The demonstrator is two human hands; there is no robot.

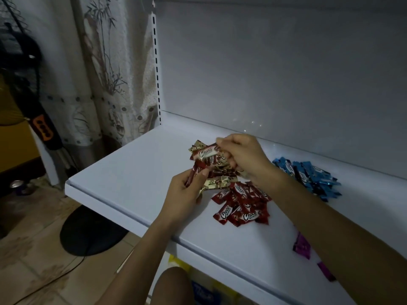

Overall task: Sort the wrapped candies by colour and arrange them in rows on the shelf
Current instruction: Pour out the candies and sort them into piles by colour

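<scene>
Both hands hold red foil-wrapped candies (203,153) over the mixed gold-and-red pile (218,183), seemingly to separate colours: your left hand (187,193) grips some, your right hand (245,156) pinches one.

Over on the left, a bamboo-print curtain (99,84) hangs down toward the tiled floor (33,249). Just right of it, a white slotted rail (156,62) runs upright. On the tiles sits a round black base (92,232), with a dark cable (66,276) trailing from it. Far left there's an orange panel (43,127) on a black stand, and a can (18,186) on the floor.
</scene>
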